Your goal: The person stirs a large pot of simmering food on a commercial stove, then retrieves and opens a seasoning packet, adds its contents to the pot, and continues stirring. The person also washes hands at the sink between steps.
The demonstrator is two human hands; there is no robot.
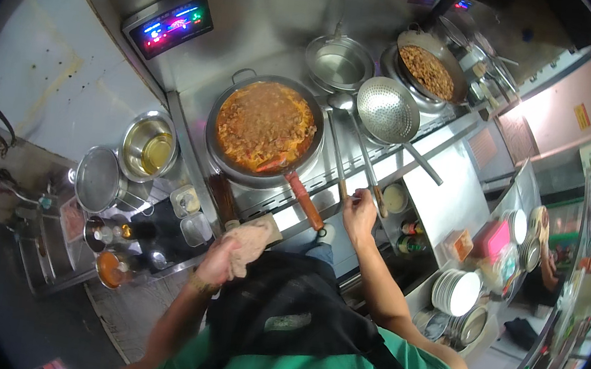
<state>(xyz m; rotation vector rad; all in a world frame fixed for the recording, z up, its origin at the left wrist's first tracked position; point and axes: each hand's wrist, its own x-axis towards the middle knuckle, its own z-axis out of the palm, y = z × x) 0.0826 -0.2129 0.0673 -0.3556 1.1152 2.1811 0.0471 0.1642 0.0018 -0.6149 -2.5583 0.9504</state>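
My left hand [220,260] grips a folded beige cloth [251,245] at the front edge of the stove. My right hand [360,214] is at the handle end of a long-handled utensil [337,151], whose head lies by the ladle; whether the fingers close on it I cannot tell. A ladle [363,137] rests just right of it. Ahead, a wok [211,120] with a red-wrapped handle holds a reddish stew with minced pieces [264,121]. A perforated metal strainer [388,110] lies right of the ladle, on a pot.
A metal pot [339,64] stands at the back, and a second wok [464,75] of browned food at back right. Left are a bowl of oil [149,149] and a sieve [98,179]. Plates [460,293] stack at right. Another person's arm [549,262] shows far right.
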